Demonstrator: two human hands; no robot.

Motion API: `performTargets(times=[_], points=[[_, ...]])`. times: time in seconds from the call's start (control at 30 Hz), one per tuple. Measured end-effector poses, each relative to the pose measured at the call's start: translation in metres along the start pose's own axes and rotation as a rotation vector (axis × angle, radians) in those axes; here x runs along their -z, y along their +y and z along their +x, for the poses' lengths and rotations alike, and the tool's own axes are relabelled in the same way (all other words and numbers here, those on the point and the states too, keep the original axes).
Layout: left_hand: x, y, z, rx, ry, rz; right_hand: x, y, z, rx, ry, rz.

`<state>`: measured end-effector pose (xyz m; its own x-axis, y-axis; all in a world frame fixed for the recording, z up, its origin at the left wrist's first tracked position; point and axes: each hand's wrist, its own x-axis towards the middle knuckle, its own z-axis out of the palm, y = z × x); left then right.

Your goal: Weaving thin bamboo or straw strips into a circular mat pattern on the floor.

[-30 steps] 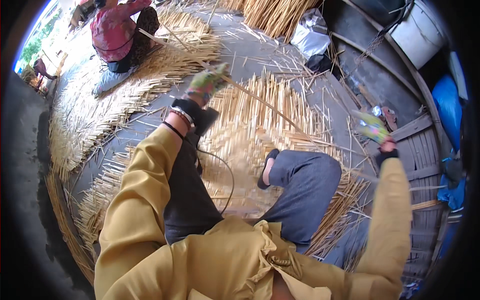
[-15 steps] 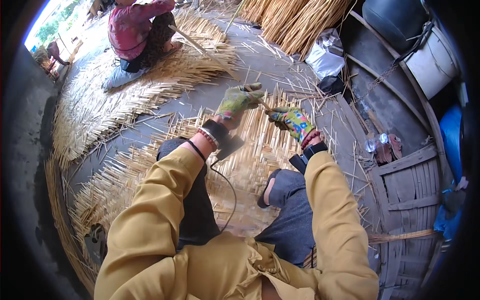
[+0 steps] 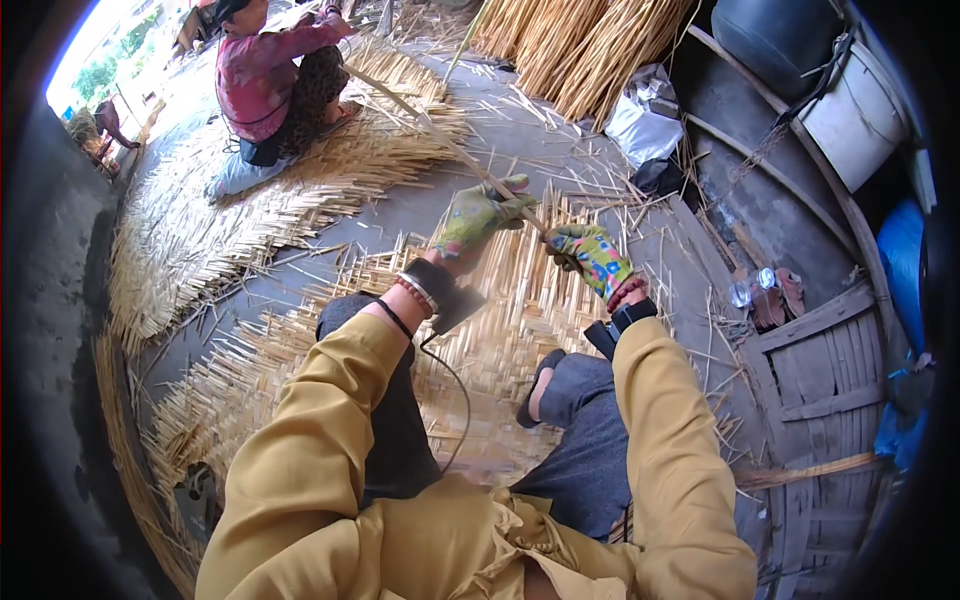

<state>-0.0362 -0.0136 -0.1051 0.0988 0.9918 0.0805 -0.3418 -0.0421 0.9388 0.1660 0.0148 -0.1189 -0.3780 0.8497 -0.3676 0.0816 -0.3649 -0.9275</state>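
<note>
A long, pale reed strip [image 3: 432, 128] slants from the far left down to my gloved hands. My left hand [image 3: 474, 222], in a green patterned glove, is closed around it partway along. The near end sits in the closed fingers of my right hand [image 3: 592, 259], whose glove is green with blue and red flowers. Both hands are raised over a woven reed mat [image 3: 500, 370], with the right slightly nearer to me. The mat spreads under my bent legs, and its loose reed ends stick out at the far and left edges.
Another person [image 3: 270, 75] sits on a second woven mat [image 3: 190, 235] at the far left. Reed bundles [image 3: 580, 45] stand at the back, near a white sack [image 3: 640, 120]. On the right are a white bucket [image 3: 855, 120] and a wooden slatted panel [image 3: 825, 400].
Both hands have shifted slightly, staying close together on the reed strip. More of the strip shows beyond my left hand, and its fingers have changed position around it.
</note>
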Motion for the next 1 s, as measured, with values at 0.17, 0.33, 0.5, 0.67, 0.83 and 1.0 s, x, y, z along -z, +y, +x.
performTargets(times=[0.17,0.33,0.5,0.67,0.83,1.0], points=[[0.003,0.0,-0.006,-0.01,0.126,-0.018,-0.014,0.004,0.0,0.479,0.131,-0.419],[0.003,0.002,-0.007,0.0,0.246,0.001,-0.026,-0.002,-0.005,0.528,0.276,-0.748],[0.005,0.007,-0.004,0.028,0.241,0.045,-0.01,-0.01,-0.006,0.062,-0.045,-0.014],[0.011,-0.003,-0.009,-0.062,0.285,0.064,0.004,-0.002,-0.003,0.224,-0.106,-0.268],[0.024,-0.029,0.004,0.055,0.307,-0.131,0.013,0.009,0.016,0.007,-0.236,-0.336],[0.022,-0.094,0.025,0.11,0.386,-0.304,0.059,0.026,0.045,0.016,-0.358,-0.259]])
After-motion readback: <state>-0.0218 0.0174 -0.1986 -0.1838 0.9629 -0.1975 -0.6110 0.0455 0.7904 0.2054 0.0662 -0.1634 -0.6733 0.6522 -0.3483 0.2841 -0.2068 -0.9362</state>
